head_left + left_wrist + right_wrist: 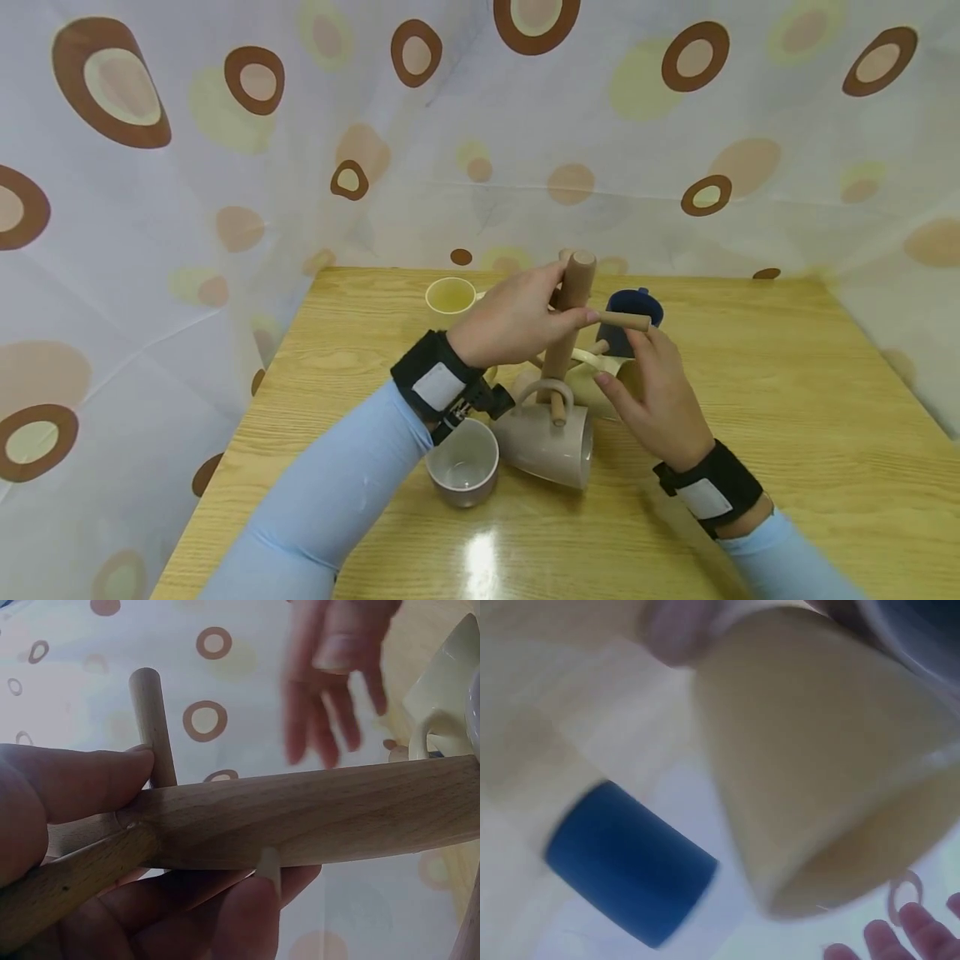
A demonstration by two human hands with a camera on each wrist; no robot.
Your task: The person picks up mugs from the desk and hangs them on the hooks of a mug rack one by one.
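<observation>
My left hand (pixel 517 312) grips the upper part of a wooden mug tree (pixel 576 283), with fingers and thumb about its post and pegs in the left wrist view. A cream mug (pixel 817 750) lies sideways against the post, its handle near a lower peg; whether the peg passes through it I cannot tell. My right hand (pixel 663 400) is beside this mug, fingers extended and thumb apart, holding nothing. Below, a beige-grey mug (pixel 543 446) hangs tilted, its handle looped over a front peg.
A dark blue mug (pixel 615 340) stands behind the right hand. A pale cup (pixel 465 497) stands at the tree's front left, and a yellow cup (pixel 447 318) behind the left hand. A patterned cloth (pixel 525 225) hangs along the back of the wooden table (pixel 810 467).
</observation>
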